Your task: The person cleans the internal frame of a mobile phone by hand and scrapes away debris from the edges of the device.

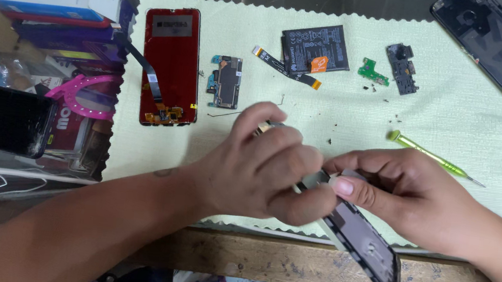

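A grey phone frame is gripped by closed fingers of the left hand and right hand, just below the green screwdriver, near the mat

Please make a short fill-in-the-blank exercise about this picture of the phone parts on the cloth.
1. Both hands hold a grey phone frame over the wooden table's ____ edge.
2. The screwdriver on the cloth has a ____ handle.
3. The black battery lies to the ____ of the red screen panel.

Missing words: front; green; right
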